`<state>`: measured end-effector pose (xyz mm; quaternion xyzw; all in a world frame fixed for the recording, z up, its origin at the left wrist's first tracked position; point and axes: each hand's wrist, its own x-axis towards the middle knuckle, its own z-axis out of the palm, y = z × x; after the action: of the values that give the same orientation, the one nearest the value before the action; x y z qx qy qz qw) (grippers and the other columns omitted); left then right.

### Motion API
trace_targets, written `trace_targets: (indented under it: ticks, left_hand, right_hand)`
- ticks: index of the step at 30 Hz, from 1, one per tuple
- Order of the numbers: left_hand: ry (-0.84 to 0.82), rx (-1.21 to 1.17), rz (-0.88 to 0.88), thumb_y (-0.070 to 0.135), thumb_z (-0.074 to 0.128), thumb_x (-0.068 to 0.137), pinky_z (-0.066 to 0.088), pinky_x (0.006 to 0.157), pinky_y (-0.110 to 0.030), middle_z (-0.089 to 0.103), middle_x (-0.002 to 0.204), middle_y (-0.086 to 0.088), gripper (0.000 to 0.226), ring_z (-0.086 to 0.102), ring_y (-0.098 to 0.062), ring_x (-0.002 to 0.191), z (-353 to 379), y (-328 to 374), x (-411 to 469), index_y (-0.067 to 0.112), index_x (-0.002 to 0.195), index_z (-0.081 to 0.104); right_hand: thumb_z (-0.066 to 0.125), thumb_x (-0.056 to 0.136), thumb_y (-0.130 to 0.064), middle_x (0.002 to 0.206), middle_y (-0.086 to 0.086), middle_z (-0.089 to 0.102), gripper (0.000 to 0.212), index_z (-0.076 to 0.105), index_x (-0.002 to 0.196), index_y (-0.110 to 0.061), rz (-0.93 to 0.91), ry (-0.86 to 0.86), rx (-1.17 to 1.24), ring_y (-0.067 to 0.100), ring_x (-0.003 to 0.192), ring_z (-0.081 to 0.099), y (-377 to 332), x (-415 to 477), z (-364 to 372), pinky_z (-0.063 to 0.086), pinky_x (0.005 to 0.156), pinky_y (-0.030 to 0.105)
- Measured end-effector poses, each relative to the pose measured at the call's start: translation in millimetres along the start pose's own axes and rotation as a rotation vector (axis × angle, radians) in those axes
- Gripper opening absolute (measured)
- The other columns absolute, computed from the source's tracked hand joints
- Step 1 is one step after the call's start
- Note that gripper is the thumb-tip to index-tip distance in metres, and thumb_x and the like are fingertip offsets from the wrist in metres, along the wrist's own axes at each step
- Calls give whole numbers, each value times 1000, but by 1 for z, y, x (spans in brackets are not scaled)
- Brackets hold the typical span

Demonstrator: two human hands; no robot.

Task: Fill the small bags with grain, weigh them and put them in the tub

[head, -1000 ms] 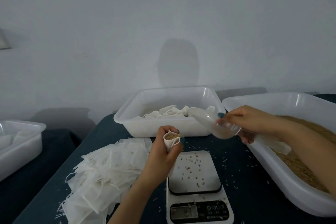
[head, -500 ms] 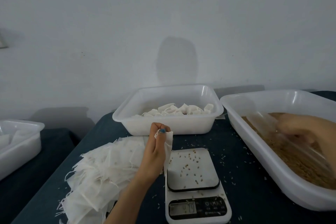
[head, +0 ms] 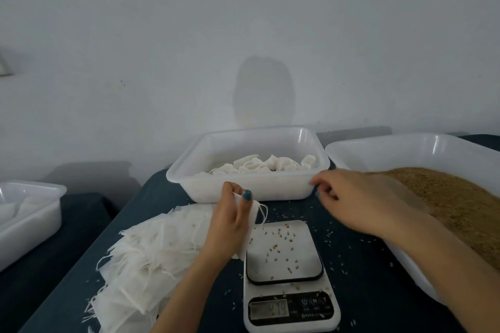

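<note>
Holds small bag point(head: 247, 224) pinched upright in left hand point(head: 230, 222), at the far-left corner of the scale point(head: 286, 259), long axis vertical. Shows right hand point(head: 359, 197) loose-fingered, seemingly empty (blurred), beyond the scale's far-right corner, apart from the bag. Probably needs only a short drop rightward onto the scale, left hand nearer.
</note>
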<state>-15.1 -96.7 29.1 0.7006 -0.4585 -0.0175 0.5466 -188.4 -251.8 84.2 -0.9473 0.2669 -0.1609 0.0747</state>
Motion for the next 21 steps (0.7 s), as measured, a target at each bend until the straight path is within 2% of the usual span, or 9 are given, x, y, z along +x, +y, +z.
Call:
trace_targets:
  ticks: [2, 5, 8, 10, 11, 13, 15, 19, 21]
  left_hand:
    - [-92, -9, -41, 99, 18, 60, 47, 62, -20, 52, 87, 1, 97, 52, -9, 73, 5, 7, 2, 15, 103, 41]
    - [-130, -165, -169, 85, 21, 79, 45, 61, -9, 51, 86, 1, 68, 50, 8, 65, 21, 17, 8, 25, 99, 45]
    - [-154, -170, -278, 49, 29, 103, 40, 61, -11, 47, 89, 9, 27, 45, 12, 64, 40, 14, 17, 29, 96, 47]
    - [-228, -107, -298, 23, 34, 104, 37, 55, -9, 43, 85, 4, 12, 42, 9, 55, 48, 10, 18, 18, 94, 39]
    - [-258, -85, -301, 18, 36, 103, 37, 53, -11, 42, 81, 2, 10, 43, 7, 54, 49, 8, 15, 18, 92, 35]
    - [-262, 45, -243, 18, 40, 102, 45, 69, -23, 47, 88, -1, 11, 53, -4, 77, 50, -5, 10, 20, 94, 32]
    - [-215, 260, -159, 27, 44, 101, 43, 88, -38, 48, 98, 1, 13, 50, -18, 94, 45, -21, 8, 22, 100, 33]
    - [-197, 245, -176, 43, 53, 96, 38, 100, -43, 51, 96, 8, 24, 51, -11, 88, 33, -36, 9, 31, 98, 32]
    - [-166, 190, -199, 47, 53, 95, 39, 102, -48, 57, 102, 7, 24, 54, -11, 94, 30, -41, 11, 34, 101, 34]
  right_hand:
    - [48, 97, -34, 115, -17, 60, 29, 54, 126, -37, -41, 5, 96, -5, 87, 54, -11, -1, 16, 46, 73, 16]
    - [51, 96, -27, 110, -17, 61, 27, 58, 121, -33, -34, 53, 217, -2, 91, 56, -15, 7, 44, 48, 79, 18]
    - [52, 93, -18, 98, -20, 60, 25, 61, 110, -34, 62, 170, 374, -2, 86, 55, -6, 19, 68, 45, 73, 18]
    - [53, 91, -9, 96, -20, 62, 29, 61, 101, -35, 140, 229, 500, 0, 88, 58, 3, 22, 86, 44, 72, 19]
    - [54, 89, -6, 96, -18, 64, 31, 61, 99, -34, 168, 252, 548, 2, 90, 59, 8, 21, 96, 44, 71, 18]
    - [56, 87, 0, 97, -14, 64, 35, 61, 98, -33, 201, 277, 577, 5, 93, 59, 16, 16, 115, 42, 73, 16]
    - [56, 87, 2, 98, -13, 62, 35, 61, 100, -31, 215, 275, 586, 3, 94, 58, 21, 14, 127, 41, 74, 13]
    - [55, 89, 0, 97, -13, 61, 30, 60, 101, -28, 264, 317, 633, 2, 92, 58, 26, 16, 135, 39, 71, 10]
    - [55, 90, -1, 98, -11, 61, 29, 61, 102, -26, 279, 292, 650, 4, 94, 58, 26, 16, 138, 38, 71, 9]
